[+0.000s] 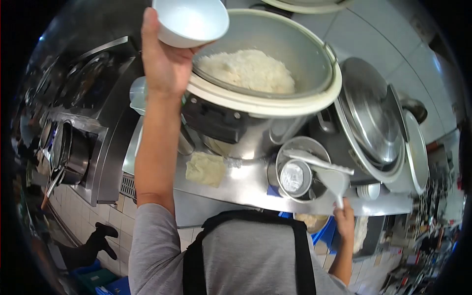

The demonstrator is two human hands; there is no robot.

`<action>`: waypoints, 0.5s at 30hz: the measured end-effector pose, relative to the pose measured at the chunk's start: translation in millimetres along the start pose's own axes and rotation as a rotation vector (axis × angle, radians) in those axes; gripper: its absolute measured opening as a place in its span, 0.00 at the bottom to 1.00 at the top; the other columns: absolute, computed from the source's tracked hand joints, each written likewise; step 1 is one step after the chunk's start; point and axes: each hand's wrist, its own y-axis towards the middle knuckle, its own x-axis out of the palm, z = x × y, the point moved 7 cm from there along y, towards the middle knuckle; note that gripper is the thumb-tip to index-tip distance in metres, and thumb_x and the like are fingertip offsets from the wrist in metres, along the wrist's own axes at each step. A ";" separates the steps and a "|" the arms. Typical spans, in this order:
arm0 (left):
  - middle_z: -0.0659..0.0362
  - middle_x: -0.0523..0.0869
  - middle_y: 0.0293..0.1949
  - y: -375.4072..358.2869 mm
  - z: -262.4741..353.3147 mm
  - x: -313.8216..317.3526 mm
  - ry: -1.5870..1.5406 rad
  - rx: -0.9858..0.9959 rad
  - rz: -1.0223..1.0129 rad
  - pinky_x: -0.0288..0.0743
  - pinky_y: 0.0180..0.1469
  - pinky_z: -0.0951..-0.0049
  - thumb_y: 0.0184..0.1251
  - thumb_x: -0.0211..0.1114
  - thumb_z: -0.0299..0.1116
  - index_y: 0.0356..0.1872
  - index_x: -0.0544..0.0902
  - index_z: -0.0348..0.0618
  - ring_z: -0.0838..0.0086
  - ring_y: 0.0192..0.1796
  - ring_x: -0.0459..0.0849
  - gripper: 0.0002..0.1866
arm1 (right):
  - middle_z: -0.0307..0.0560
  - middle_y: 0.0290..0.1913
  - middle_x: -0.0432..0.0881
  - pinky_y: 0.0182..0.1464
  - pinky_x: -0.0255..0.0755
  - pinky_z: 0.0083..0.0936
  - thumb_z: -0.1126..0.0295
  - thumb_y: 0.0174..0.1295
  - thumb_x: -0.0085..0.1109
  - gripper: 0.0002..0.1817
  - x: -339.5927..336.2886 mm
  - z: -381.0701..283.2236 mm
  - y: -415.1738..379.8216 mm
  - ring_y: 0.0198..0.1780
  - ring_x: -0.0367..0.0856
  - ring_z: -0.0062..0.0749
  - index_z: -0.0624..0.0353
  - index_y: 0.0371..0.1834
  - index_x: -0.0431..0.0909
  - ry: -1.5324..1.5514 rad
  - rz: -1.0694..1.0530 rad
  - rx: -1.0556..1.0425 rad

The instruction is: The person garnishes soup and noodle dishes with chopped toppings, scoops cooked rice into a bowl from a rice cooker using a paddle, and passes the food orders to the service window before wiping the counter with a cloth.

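My left hand point(169, 66) is closed on a white bowl point(191, 22), held up at the near left rim of a big rice cooker point(314, 101). No rice is visible inside the bowl. White cooked rice point(248, 71) is heaped in the cooker. On the right, my right hand point(344, 219) grips the handle of a white rice paddle point(334, 181). The paddle's blade is over the edge of a metal pot point(307, 142) on the steel counter. Inside that pot are a smaller metal container point(295, 178) and a long white utensil point(318, 161) lying across it.
A folded pale cloth point(205, 169) lies on the counter point(236, 189) before the cooker. A second large pot with a metal lid point(371, 113) stands to the right. Small white cups point(368, 191) sit near the counter edge. At left is a stove with a dark pot point(73, 152). Another person's legs point(93, 246) show lower left.
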 end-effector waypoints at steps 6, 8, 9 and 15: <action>0.49 0.75 0.56 5.7 -0.2 -14.0 0.139 -0.044 -0.033 0.79 0.49 0.52 0.66 0.49 0.62 0.61 0.67 0.40 0.57 0.54 0.79 0.35 | 0.42 0.24 0.73 0.23 0.63 0.21 0.77 0.64 0.52 0.15 -77.2 -225.9 41.1 0.21 0.70 0.24 0.64 0.55 0.73 -0.144 0.364 -0.833; 0.49 0.76 0.55 6.0 1.1 -16.4 0.147 -0.024 0.023 0.79 0.49 0.53 0.66 0.49 0.62 0.60 0.68 0.40 0.58 0.53 0.79 0.35 | 0.52 0.35 0.77 0.35 0.68 0.33 0.82 0.54 0.53 0.23 -57.0 -328.9 60.8 0.33 0.76 0.47 0.57 0.55 0.75 -0.472 0.276 -0.965; 0.49 0.76 0.54 6.6 0.7 -17.8 0.144 -0.022 0.033 0.79 0.48 0.53 0.66 0.49 0.62 0.60 0.67 0.39 0.58 0.53 0.79 0.35 | 0.54 0.36 0.78 0.36 0.69 0.37 0.82 0.55 0.51 0.23 -42.0 -355.6 83.0 0.35 0.77 0.49 0.54 0.55 0.75 -0.597 0.231 -0.978; 0.49 0.75 0.55 8.2 0.3 -21.1 0.151 -0.019 0.066 0.79 0.49 0.54 0.67 0.48 0.62 0.60 0.67 0.39 0.57 0.53 0.79 0.36 | 0.54 0.38 0.82 0.44 0.74 0.42 0.78 0.61 0.47 0.24 77.5 -472.4 215.4 0.42 0.81 0.48 0.42 0.59 0.75 -0.913 0.064 -1.204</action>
